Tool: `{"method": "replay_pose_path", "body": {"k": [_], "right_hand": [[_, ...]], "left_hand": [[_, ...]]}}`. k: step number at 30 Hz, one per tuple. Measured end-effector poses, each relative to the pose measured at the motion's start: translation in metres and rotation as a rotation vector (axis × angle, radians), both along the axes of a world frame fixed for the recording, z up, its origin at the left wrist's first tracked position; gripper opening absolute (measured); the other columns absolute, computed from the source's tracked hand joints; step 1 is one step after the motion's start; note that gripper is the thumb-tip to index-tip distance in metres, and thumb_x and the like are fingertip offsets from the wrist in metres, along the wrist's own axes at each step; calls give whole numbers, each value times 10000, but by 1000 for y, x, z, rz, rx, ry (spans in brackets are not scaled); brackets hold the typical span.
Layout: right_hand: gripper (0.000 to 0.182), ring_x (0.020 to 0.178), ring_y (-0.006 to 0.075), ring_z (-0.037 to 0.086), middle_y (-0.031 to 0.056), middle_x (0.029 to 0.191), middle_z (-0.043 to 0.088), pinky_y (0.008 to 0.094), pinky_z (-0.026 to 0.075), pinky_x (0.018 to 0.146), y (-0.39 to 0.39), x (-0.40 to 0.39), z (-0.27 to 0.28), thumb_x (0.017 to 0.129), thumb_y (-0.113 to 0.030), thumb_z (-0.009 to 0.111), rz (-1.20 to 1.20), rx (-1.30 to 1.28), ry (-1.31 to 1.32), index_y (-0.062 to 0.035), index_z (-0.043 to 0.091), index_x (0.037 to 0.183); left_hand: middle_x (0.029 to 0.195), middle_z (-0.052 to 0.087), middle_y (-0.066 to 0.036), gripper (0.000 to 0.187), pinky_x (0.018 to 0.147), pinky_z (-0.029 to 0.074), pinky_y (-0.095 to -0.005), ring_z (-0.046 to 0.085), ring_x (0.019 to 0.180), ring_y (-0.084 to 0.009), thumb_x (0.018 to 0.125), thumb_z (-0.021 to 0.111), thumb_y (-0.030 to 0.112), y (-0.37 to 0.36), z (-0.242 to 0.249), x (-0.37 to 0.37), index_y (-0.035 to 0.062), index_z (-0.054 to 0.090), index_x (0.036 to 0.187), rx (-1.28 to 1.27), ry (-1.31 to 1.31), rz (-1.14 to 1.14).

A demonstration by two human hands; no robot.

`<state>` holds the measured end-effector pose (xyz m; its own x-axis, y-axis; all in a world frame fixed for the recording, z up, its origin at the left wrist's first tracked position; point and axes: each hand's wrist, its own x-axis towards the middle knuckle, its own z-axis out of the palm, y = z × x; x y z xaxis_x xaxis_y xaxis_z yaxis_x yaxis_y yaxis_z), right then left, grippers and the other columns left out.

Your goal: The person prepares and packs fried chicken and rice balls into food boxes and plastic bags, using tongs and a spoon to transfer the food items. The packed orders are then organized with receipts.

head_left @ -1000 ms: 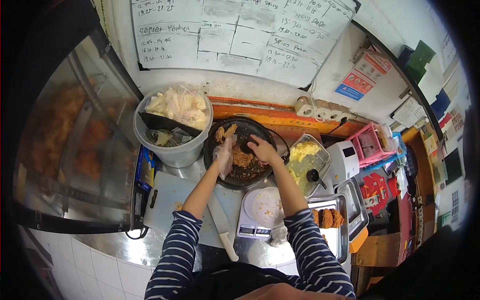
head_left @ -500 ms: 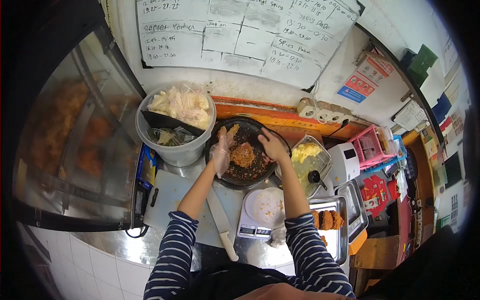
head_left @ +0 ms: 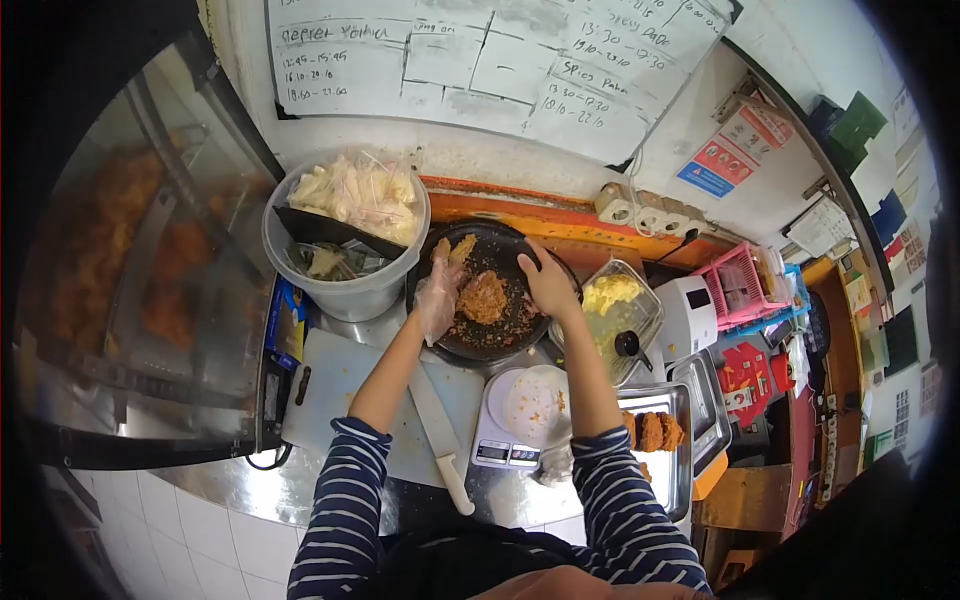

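Here's the crumbed fried chicken piece (head_left: 483, 298), sitting right in the middle of the black round dish (head_left: 500, 237), brown crumbs scattered all about it. The left hand (head_left: 437, 292), in a clear plastic glove, is in at the left side of the dish, fingers pointing up to the golden fried bits (head_left: 462, 249); whether it's closed on any of them, I can't tell. Over on the right rim, the bare right hand (head_left: 552, 286), thumb and forefinger standing wide apart; its other fingers are hidden, so no telling whether they grip the rim.

Just below the dish, a digital kitchen scale (head_left: 497, 451) carries a white bowl (head_left: 530, 398) dotted with crumbs. To its left, a long knife (head_left: 437, 432) lies across the pale cutting board (head_left: 345, 372), handle toward the person. Upper left, a plastic bucket (head_left: 350, 300) piled with bagged pale food (head_left: 365, 200). Right of the dish, a clear container (head_left: 647, 303) holding yellow food (head_left: 611, 292), then a metal tray (head_left: 684, 478) with browned fried pieces (head_left: 656, 432), all on the shiny counter (head_left: 505, 502). Up on the wall, a handwritten whiteboard (head_left: 450, 70).
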<state>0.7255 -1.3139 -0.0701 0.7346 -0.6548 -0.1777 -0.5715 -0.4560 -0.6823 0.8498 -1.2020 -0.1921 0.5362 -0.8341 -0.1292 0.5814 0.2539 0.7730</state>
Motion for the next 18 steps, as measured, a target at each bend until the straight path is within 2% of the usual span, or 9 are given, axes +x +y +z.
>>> {"method": "replay_pose_path", "body": {"k": [1, 2, 5, 7, 10, 11, 14, 16, 18], "right_hand": [[444, 605, 316, 597, 218, 908, 591, 388, 463, 692, 1, -2, -10, 856, -341, 442, -3, -273, -141, -181, 378, 1266], [498, 1000, 401, 502, 244, 1062, 533, 429, 392, 861, 0, 2, -55, 840, -397, 441, 61, -247, -104, -169, 358, 1275], [496, 835, 355, 589, 231, 923, 588, 407, 470, 720, 16, 11, -66, 840, -385, 450, 64, -355, 188, -161, 358, 1273], [505, 541, 249, 574, 182, 737, 595, 349, 466, 472, 14, 8, -29, 842, -370, 462, 74, 237, 250, -149, 348, 1282], [501, 372, 160, 445, 130, 612, 552, 293, 358, 325, -12, 1, -9, 843, -354, 473, 79, 304, 109, -136, 355, 1279], [490, 350, 158, 438, 131, 613, 556, 296, 338, 322, -15, -4, -1, 844, -354, 475, 53, 235, 10, -131, 374, 1268], [483, 619, 287, 611, 206, 927, 592, 328, 471, 460, -8, -3, -3, 848, -341, 466, -94, 86, -110, -141, 361, 1274], [493, 786, 345, 607, 214, 1082, 539, 353, 503, 561, -11, 3, -99, 842, -345, 469, 47, -245, 151, -161, 346, 1283], [508, 628, 291, 606, 190, 915, 595, 363, 481, 495, -26, 11, -92, 840, -374, 469, -29, -27, 148, -184, 336, 1292]], "left_hand": [[1387, 135, -195, 893, 1042, 129, -385, 137, 1287, -283, 785, 219, 683, -2, -1, -1, 5, 81, 1349, 1, 3, -3], [1386, 136, -198, 906, 1042, 127, -386, 128, 1291, -284, 786, 215, 682, -5, 0, -3, -21, 77, 1340, -17, 8, -5], [1382, 144, -203, 908, 1043, 126, -383, 128, 1292, -283, 786, 217, 683, -7, 22, -5, -19, 62, 1341, -6, 14, -47], [1378, 160, -199, 913, 1043, 121, -370, 150, 1285, -279, 771, 248, 697, -3, 8, -12, 22, 52, 1355, 38, 13, -35], [1370, 184, -190, 871, 1034, 149, -368, 205, 1261, -279, 787, 279, 670, -3, 22, -13, 42, 82, 1358, 27, 28, 78], [1328, 270, -159, 814, 996, 228, -369, 306, 1193, -262, 808, 323, 628, -1, 28, -13, 44, 147, 1346, 70, 84, 105], [1264, 341, -124, 749, 950, 283, -360, 379, 1100, -220, 813, 361, 602, -15, -26, -1, 47, 253, 1305, -29, 56, 27], [1201, 392, -111, 723, 927, 308, -358, 409, 1053, -211, 809, 399, 580, -9, 9, -21, 29, 300, 1267, 43, 67, 6], [1138, 442, -99, 698, 904, 332, -356, 438, 1006, -202, 806, 438, 558, -16, 27, -13, 10, 348, 1229, 85, 56, 14]]}}
